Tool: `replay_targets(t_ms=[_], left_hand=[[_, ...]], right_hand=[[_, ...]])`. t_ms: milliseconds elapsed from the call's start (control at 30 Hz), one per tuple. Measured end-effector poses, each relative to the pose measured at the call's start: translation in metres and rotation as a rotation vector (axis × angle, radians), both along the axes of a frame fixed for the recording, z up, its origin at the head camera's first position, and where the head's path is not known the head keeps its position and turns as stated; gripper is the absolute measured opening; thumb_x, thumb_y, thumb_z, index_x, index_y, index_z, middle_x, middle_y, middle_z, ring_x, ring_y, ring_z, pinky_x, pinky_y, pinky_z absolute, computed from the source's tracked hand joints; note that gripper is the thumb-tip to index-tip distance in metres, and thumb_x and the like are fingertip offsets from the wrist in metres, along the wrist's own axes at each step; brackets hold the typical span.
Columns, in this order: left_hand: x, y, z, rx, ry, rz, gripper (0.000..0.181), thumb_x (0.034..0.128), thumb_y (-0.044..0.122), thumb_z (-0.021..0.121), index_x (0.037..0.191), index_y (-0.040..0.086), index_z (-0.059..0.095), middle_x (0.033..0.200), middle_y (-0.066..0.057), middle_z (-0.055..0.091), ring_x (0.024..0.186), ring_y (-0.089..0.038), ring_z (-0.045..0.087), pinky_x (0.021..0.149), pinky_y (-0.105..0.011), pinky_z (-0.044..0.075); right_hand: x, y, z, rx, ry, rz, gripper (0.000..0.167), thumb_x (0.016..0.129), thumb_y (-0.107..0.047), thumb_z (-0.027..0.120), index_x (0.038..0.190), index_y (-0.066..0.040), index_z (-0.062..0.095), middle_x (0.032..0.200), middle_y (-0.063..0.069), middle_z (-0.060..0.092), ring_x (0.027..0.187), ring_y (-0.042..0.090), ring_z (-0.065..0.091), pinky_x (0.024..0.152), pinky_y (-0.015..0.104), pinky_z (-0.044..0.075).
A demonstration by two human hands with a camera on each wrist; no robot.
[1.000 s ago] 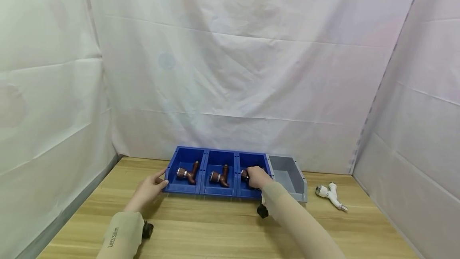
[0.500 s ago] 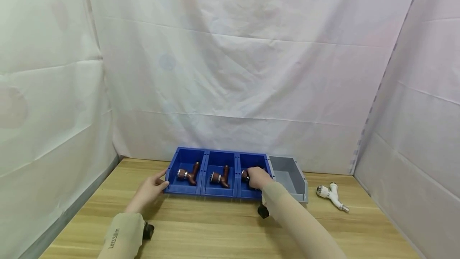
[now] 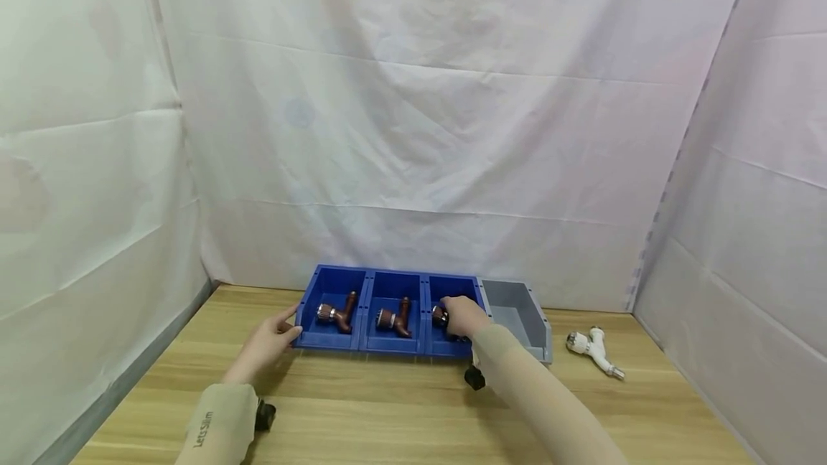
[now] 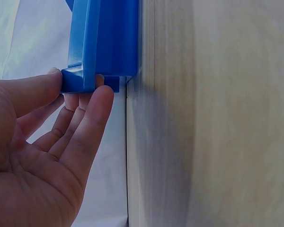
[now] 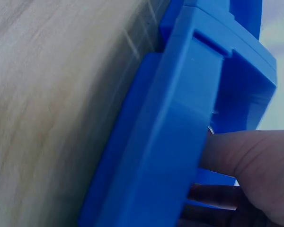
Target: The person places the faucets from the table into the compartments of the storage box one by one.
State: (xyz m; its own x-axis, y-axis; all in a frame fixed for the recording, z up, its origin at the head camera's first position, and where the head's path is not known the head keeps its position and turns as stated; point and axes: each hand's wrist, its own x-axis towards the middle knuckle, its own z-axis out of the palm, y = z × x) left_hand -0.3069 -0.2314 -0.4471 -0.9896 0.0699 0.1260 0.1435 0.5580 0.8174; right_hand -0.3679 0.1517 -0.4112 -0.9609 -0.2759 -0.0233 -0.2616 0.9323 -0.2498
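Observation:
Three blue bins stand joined in a row. My left hand (image 3: 266, 341) pinches the outer side edge of the left blue bin (image 3: 326, 342); in the left wrist view its thumb and fingers lie on either side of the rim. My right hand (image 3: 466, 317) reaches down into the third blue bin (image 5: 180, 113) and holds a brown faucet (image 3: 439, 315) there, its ribbed knob showing to the left of the hand. The front wall hides most of those fingers in the right wrist view. One brown faucet (image 3: 344, 317) lies in the left bin, another brown faucet (image 3: 402, 320) in the middle bin.
A grey bin (image 3: 541, 329) is attached at the right end of the row. Right of it, a white faucet (image 3: 597, 354) lies on the wooden table (image 3: 362, 415). White cloth (image 3: 413, 128) hangs behind the bins and on both sides.
Both hands keep their places, with the right one still at the faucet in the third bin. Only a slight shift of the head view shows.

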Motion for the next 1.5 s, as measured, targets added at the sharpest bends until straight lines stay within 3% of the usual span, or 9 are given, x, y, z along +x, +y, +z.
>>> replay_targets(t_ms=[67,200,367,467,633,867,1200,1500], left_hand=[[0.000,0.000,0.001,0.000,0.000,-0.008,0.055,0.0975,0.009,0.057,0.146,-0.004,0.036,0.096,-0.017,0.065,0.072,-0.024,0.063,0.062,-0.037,0.052],[-0.001,0.000,0.004,-0.001,0.002,-0.027,0.056,0.0982,0.009,0.056,0.147,-0.006,0.033,0.098,-0.020,0.063,0.074,-0.026,0.064,0.066,-0.038,0.053],[0.000,-0.005,0.003,-0.008,0.012,-0.015,0.056,0.0977,0.008,0.056,0.147,-0.005,0.034,0.096,-0.018,0.064,0.075,-0.026,0.064,0.065,-0.036,0.052],[0.000,-0.009,0.002,-0.019,0.013,-0.009,0.056,0.0974,0.009,0.057,0.147,-0.005,0.034,0.094,-0.016,0.065,0.074,-0.025,0.063,0.063,-0.035,0.050],[0.004,-0.012,0.002,-0.032,0.018,0.006,0.055,0.0972,0.009,0.057,0.145,-0.007,0.035,0.093,-0.016,0.066,0.073,-0.024,0.062,0.062,-0.034,0.049],[0.007,-0.011,-0.002,-0.019,0.001,0.015,0.056,0.0972,0.010,0.058,0.145,-0.007,0.035,0.094,-0.016,0.066,0.072,-0.024,0.061,0.062,-0.035,0.048],[0.007,-0.024,0.002,-0.076,0.023,0.022,0.056,0.0978,0.012,0.057,0.146,-0.005,0.036,0.096,-0.016,0.067,0.073,-0.022,0.061,0.062,-0.035,0.048],[0.010,-0.024,0.002,-0.053,0.003,0.038,0.056,0.0981,0.013,0.057,0.147,-0.002,0.035,0.098,-0.016,0.066,0.076,-0.023,0.063,0.063,-0.035,0.049]], right_hand=[[0.000,0.000,0.005,-0.007,0.008,0.002,0.060,0.080,0.001,0.075,0.136,-0.001,0.054,0.125,0.017,0.061,0.102,0.028,0.062,0.072,0.037,0.050],[-0.001,0.003,0.015,-0.047,0.051,0.032,0.057,0.082,-0.002,0.075,0.134,0.000,0.055,0.126,0.017,0.060,0.100,0.027,0.063,0.072,0.036,0.051],[0.003,0.011,0.029,-0.130,0.084,0.035,0.050,0.087,-0.006,0.069,0.135,-0.003,0.055,0.114,0.014,0.064,0.087,0.022,0.062,0.070,0.038,0.049],[0.007,0.020,0.037,-0.166,0.102,0.004,0.047,0.088,-0.009,0.069,0.134,-0.007,0.057,0.110,0.011,0.064,0.087,0.021,0.061,0.071,0.038,0.050],[0.015,0.050,0.050,-0.255,0.139,-0.022,0.046,0.088,-0.013,0.070,0.131,-0.004,0.058,0.117,0.017,0.063,0.101,0.029,0.062,0.079,0.043,0.052],[0.016,0.109,0.058,-0.270,0.180,-0.048,0.044,0.089,-0.011,0.068,0.129,0.005,0.056,0.113,0.022,0.062,0.101,0.035,0.060,0.080,0.046,0.051],[0.024,0.160,0.051,-0.259,0.144,-0.116,0.048,0.092,-0.019,0.065,0.131,0.007,0.052,0.119,0.030,0.057,0.106,0.045,0.056,0.081,0.054,0.048],[0.023,0.201,0.028,-0.194,0.066,-0.140,0.049,0.091,-0.019,0.066,0.125,0.013,0.054,0.119,0.036,0.054,0.105,0.050,0.054,0.080,0.057,0.047]])
